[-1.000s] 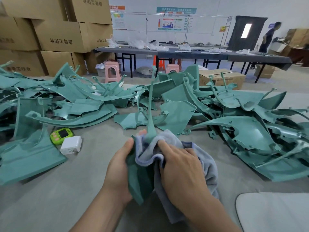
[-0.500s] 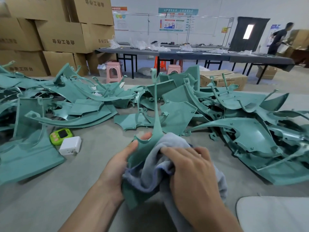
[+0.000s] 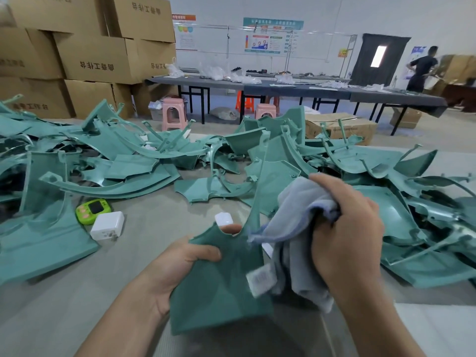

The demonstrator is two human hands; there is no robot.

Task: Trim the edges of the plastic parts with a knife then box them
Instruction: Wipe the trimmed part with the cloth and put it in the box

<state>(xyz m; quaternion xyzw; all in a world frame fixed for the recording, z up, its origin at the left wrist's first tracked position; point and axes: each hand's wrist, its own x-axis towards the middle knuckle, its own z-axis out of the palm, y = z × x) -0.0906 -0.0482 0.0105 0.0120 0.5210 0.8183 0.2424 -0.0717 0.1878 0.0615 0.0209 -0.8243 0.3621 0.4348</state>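
Left hand point(image 3: 180, 269) grips the wide lower end of a green plastic part point(image 3: 221, 284), thumb curled over its near face. The part's long axis runs up and away, tapering to a narrow tip well above the fingers. Right hand point(image 3: 345, 235), just beside it, clutches a bunched grey cloth point(image 3: 296, 228). Beyond the fingers a pile of green parts point(image 3: 123, 181) covers the table point(image 3: 64, 292). A green timer point(image 3: 93, 211) and a white charger point(image 3: 107, 225) lie left of the thumb. A cardboard box point(image 3: 342, 127) stands past the pile, contents unseen.

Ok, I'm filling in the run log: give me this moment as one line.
left hand: holds green plastic part | right hand: grips grey cloth | knife: none in view
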